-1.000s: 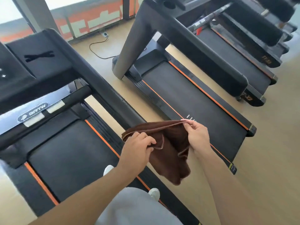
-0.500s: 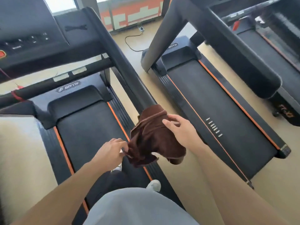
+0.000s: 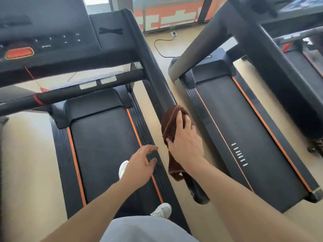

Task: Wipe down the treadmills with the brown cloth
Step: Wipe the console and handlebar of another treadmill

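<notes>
Right hand [image 3: 185,142] presses cloth [image 3: 172,124] on handrail [image 3: 153,70].

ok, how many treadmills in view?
3. The near treadmill is under the person's feet, with the right hand pressing the brown cloth on its side rail. The middle treadmill is to its right; the far-right treadmill is partly cut off. More may be out of frame.

Both forearms are bare from the bottom of the view to the wrists, with no sleeve, watch or ring showing on the left hand [image 3: 139,165] or the right hand [image 3: 185,142]. The person wears light grey trousers [image 3: 145,229] and white trainers [image 3: 161,210] with pale soles.
</notes>
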Demonstrator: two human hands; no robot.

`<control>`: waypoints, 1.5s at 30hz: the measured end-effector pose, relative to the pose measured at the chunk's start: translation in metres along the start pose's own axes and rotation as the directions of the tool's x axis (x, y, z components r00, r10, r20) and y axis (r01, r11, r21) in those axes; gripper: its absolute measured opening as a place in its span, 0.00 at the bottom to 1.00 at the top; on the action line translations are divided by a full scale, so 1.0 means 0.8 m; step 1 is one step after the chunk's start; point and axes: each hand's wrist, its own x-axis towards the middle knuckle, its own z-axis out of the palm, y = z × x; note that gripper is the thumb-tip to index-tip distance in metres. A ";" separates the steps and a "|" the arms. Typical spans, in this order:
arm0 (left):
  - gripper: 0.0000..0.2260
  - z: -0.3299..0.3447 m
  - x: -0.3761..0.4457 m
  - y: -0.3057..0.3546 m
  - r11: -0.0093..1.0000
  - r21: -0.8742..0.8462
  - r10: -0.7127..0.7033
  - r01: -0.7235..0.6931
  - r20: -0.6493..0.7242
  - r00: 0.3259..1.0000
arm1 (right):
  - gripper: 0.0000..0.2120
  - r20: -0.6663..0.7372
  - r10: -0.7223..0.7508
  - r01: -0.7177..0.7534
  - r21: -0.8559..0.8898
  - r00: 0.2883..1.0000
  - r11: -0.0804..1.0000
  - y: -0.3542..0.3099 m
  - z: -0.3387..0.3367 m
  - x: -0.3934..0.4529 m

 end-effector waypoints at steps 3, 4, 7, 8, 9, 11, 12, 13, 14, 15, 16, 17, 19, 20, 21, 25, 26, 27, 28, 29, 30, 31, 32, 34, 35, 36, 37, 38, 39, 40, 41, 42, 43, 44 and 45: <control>0.15 -0.021 0.034 0.015 0.996 -0.091 0.001 -0.007 -0.072 0.997 | 0.44 -0.028 -0.007 0.007 0.005 1.000 1.000 -0.027 -0.004 0.058; 0.14 -0.030 0.045 0.018 0.993 -0.115 -0.008 -0.002 -0.087 0.996 | 0.43 -0.037 -0.009 0.010 0.016 0.999 1.000 -0.036 -0.006 0.079; 0.14 -0.056 0.078 0.018 0.983 -0.185 -0.039 0.017 -0.116 0.993 | 0.40 -0.039 -0.014 0.016 0.049 0.999 0.999 -0.061 -0.013 0.142; 0.14 -0.065 0.088 0.016 0.981 -0.195 -0.046 0.022 -0.119 0.992 | 0.38 -0.027 -0.013 0.015 0.069 1.000 0.997 -0.069 -0.017 0.164; 0.13 -0.075 0.098 0.013 0.979 -0.202 -0.047 0.021 -0.124 0.991 | 0.37 -0.012 -0.009 0.010 0.102 1.000 0.995 -0.076 -0.021 0.186; 0.12 -0.094 0.116 0.006 0.975 -0.220 -0.045 0.014 -0.134 0.990 | 0.34 0.012 -0.004 0.002 0.175 1.000 0.984 -0.090 -0.030 0.228; 0.12 -0.103 0.123 0.002 0.974 -0.225 -0.046 0.017 -0.128 0.991 | 0.33 0.014 -0.005 0.002 0.209 1.000 0.978 -0.097 -0.034 0.247; 0.12 -0.113 0.129 -0.001 0.974 -0.226 -0.048 0.019 -0.122 0.991 | 0.31 0.015 -0.011 0.007 0.240 1.000 0.971 -0.102 -0.038 0.264; 0.12 -0.123 0.136 -0.005 0.973 -0.229 -0.050 0.022 -0.115 0.992 | 0.30 0.027 -0.021 0.014 0.267 0.999 0.964 -0.107 -0.041 0.279; 0.13 -0.132 0.142 -0.009 0.974 -0.226 -0.050 0.025 -0.106 0.993 | 0.29 0.052 -0.027 0.010 0.307 0.998 0.952 -0.109 -0.044 0.293; 0.13 -0.140 0.147 -0.013 0.975 -0.220 -0.048 0.026 -0.097 0.994 | 0.29 0.090 -0.029 -0.007 0.374 0.996 0.927 -0.109 -0.048 0.305; 0.13 -0.147 0.151 -0.014 0.977 -0.211 -0.043 0.023 -0.089 0.995 | 0.28 0.131 -0.035 -0.031 0.468 0.991 0.883 -0.107 -0.050 0.315; 0.13 -0.161 0.157 -0.015 0.982 -0.190 -0.033 0.017 -0.081 0.996 | 0.26 0.211 -0.053 -0.100 0.650 0.976 0.754 -0.100 -0.051 0.328; 0.13 -0.166 0.158 -0.015 0.983 -0.184 -0.029 0.014 -0.075 0.997 | 0.25 0.244 -0.045 -0.147 0.710 0.969 0.689 -0.097 -0.050 0.331; 0.13 -0.170 0.158 -0.015 0.984 -0.177 -0.022 0.010 -0.069 0.997 | 0.24 0.269 -0.023 -0.193 0.747 0.963 0.636 -0.094 -0.050 0.332; 0.11 -0.171 0.142 -0.010 0.991 -0.136 0.006 -0.011 -0.042 0.999 | 0.26 0.427 0.225 -0.482 0.746 0.876 0.459 -0.075 -0.051 0.305; 0.11 -0.167 0.135 -0.008 0.989 -0.145 0.003 -0.009 -0.044 0.999 | 0.28 0.485 0.263 -0.552 0.731 0.834 0.400 -0.066 -0.051 0.288; 0.11 -0.162 0.125 -0.006 0.987 -0.160 -0.004 -0.003 -0.046 0.999 | 0.28 0.532 0.273 -0.598 0.719 0.802 0.355 -0.055 -0.051 0.267; 0.11 -0.155 0.114 -0.004 0.985 -0.170 -0.014 0.006 -0.047 0.999 | 0.27 0.573 0.266 -0.632 0.706 0.775 0.321 -0.043 -0.049 0.245; 0.11 -0.147 0.102 -0.002 0.985 -0.173 -0.021 0.013 -0.047 0.999 | 0.25 0.609 0.243 -0.655 0.701 0.755 0.281 -0.030 -0.047 0.220; 0.12 -0.138 0.089 0.001 0.984 -0.175 -0.028 0.020 -0.045 0.999 | 0.26 0.640 0.196 -0.669 0.704 0.743 0.238 -0.018 -0.044 0.197; 0.12 -0.128 0.075 0.004 0.983 -0.180 -0.033 0.025 -0.039 0.999 | 0.27 0.659 0.147 -0.674 0.709 0.738 0.205 -0.006 -0.041 0.173; 0.12 -0.116 0.061 0.007 0.983 -0.183 -0.036 0.030 -0.026 0.999 | 0.28 0.666 0.101 -0.672 0.716 0.739 0.191 0.007 -0.036 0.152; 0.12 -0.091 0.034 0.015 0.983 -0.181 -0.029 0.028 -0.001 1.000 | 0.32 0.643 0.056 -0.637 0.737 0.764 0.225 0.027 -0.027 0.115; 0.12 -0.078 0.021 0.018 0.984 -0.177 -0.021 0.022 0.006 1.000 | 0.30 0.619 0.041 -0.607 0.751 0.784 0.262 0.034 -0.025 0.098; 0.12 -0.064 0.008 0.021 0.985 -0.171 -0.015 0.016 0.009 1.000 | 0.27 0.593 0.038 -0.575 0.760 0.804 0.303 0.041 -0.021 0.081; 0.12 -0.051 -0.005 0.025 0.987 -0.161 -0.012 0.013 0.006 1.000 | 0.26 0.562 0.031 -0.535 0.768 0.827 0.351 0.048 -0.019 0.064; 0.12 -0.038 -0.016 0.029 0.988 -0.153 -0.017 0.017 0.000 1.000 | 0.26 0.534 0.014 -0.496 0.775 0.845 0.391 0.055 -0.018 0.047; 0.12 -0.025 -0.028 0.033 0.988 -0.154 -0.024 0.023 -0.005 1.000 | 0.28 0.514 -0.006 -0.463 0.777 0.858 0.427 0.062 -0.018 0.030; 0.12 -0.013 -0.039 0.038 0.985 -0.170 -0.026 0.023 -0.012 1.000 | 0.29 0.493 -0.023 -0.427 0.776 0.870 0.464 0.066 -0.021 0.011; 0.12 -0.001 -0.050 0.042 0.983 -0.184 -0.026 0.021 -0.020 0.999 | 0.32 0.469 -0.022 -0.395 0.768 0.883 0.504 0.072 -0.022 -0.007; 0.12 0.010 -0.059 0.047 0.982 -0.189 -0.022 0.017 -0.025 0.999 | 0.34 0.442 -0.019 -0.362 0.759 0.897 0.542 0.077 -0.023 -0.025; 0.13 0.021 -0.067 0.053 0.983 -0.181 -0.023 0.019 -0.020 1.000 | 0.36 0.424 -0.014 -0.339 0.744 0.906 0.576 0.083 -0.023 -0.043; 0.15 0.033 -0.074 0.057 0.985 -0.171 -0.025 0.023 -0.008 1.000 | 0.37 0.410 -0.017 -0.319 0.734 0.912 0.600 0.088 -0.023 -0.061; 0.18 0.045 -0.078 0.060 0.987 -0.159 -0.035 0.036 0.011 0.999 | 0.39 0.397 -0.016 -0.305 0.730 0.918 0.611 0.095 -0.022 -0.079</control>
